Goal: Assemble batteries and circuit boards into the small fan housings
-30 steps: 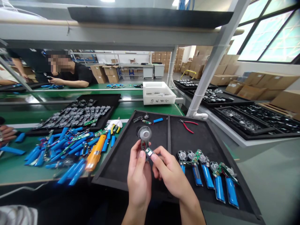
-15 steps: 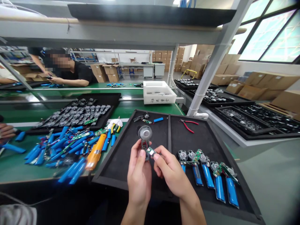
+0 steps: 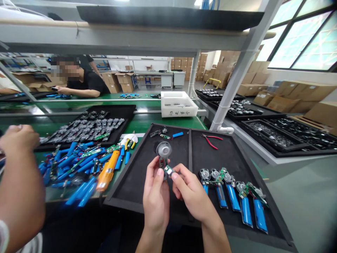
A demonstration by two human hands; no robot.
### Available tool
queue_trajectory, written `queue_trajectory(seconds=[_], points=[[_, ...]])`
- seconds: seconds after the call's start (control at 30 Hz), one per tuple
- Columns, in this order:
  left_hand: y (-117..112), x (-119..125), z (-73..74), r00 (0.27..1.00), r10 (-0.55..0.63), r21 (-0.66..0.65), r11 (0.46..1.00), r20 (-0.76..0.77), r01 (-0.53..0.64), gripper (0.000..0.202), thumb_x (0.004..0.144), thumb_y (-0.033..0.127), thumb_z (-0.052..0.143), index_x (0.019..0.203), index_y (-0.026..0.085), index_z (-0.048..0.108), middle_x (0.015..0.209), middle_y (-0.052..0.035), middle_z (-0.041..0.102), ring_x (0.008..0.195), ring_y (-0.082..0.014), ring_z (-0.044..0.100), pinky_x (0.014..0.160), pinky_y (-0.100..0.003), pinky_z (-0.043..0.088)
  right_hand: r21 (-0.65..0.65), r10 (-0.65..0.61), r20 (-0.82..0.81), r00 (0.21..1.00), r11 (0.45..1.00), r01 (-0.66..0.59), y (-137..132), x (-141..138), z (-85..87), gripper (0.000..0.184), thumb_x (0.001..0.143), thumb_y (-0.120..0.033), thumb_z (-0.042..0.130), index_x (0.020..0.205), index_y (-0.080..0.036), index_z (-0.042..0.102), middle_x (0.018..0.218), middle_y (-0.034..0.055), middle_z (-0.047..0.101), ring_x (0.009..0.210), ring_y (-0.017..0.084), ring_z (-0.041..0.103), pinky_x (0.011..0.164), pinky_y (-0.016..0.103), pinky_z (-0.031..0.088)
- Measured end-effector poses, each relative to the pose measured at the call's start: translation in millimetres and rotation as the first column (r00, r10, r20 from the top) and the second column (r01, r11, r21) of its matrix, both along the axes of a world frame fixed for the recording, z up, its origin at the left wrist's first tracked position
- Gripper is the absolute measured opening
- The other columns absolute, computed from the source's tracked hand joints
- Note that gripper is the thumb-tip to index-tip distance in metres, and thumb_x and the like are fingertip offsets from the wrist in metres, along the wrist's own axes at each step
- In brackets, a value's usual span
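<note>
Over the black tray, my left hand (image 3: 157, 193) is closed round a grey holder with a round speaker (image 3: 164, 150) standing up from its top end. My right hand (image 3: 190, 189) pinches a small green circuit board (image 3: 169, 171) against that holder, between thumb and forefinger. Red wires show just below the speaker. My fingers hide the lower part of the holder. To the right, several speaker assemblies with blue battery cells (image 3: 246, 211) lie in a row in the divided black tray (image 3: 131, 182).
Red-handled pliers (image 3: 212, 141) lie at the tray's back. On the left are a pile of blue cells (image 3: 76, 165), an orange tool (image 3: 107, 171) and a tray of speaker parts (image 3: 84, 130). A co-worker's arm (image 3: 21, 182) reaches in there. A white bin (image 3: 179, 105) stands behind.
My hands and the parts in them have hardly moved. A co-worker's arm has come into view at the left. Behind the seated co-worker, a standing person has shifted to the right.
</note>
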State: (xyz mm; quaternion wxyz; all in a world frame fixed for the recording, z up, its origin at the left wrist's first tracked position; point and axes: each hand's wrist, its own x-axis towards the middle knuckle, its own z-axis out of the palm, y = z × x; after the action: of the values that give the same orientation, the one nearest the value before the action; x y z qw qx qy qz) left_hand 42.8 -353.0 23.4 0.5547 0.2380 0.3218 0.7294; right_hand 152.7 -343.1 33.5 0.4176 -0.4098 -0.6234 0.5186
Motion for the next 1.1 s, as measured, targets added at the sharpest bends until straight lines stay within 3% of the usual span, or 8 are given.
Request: queue_trajectory(seconds=[1.1], points=[[3.7,-3.9,-1.6,0.999,-0.040,-0.020,0.999,0.006,0.040,0.038,0.095,0.034,0.065,0.132,0.028,0.060,0.128,-0.0086,0.067,0.127,-0.0240,0.059,0.108,-0.034,0.046,-0.021,-0.009,-0.047,0.999,1.000,0.008,1.0,-6.6,-2.5,0.030,0.107,-0.048,0.044,0.101,-0.021,0.056,0.060,-0.0066,0.051,0.055,0.010,0.045,0.056,0.023,0.035]])
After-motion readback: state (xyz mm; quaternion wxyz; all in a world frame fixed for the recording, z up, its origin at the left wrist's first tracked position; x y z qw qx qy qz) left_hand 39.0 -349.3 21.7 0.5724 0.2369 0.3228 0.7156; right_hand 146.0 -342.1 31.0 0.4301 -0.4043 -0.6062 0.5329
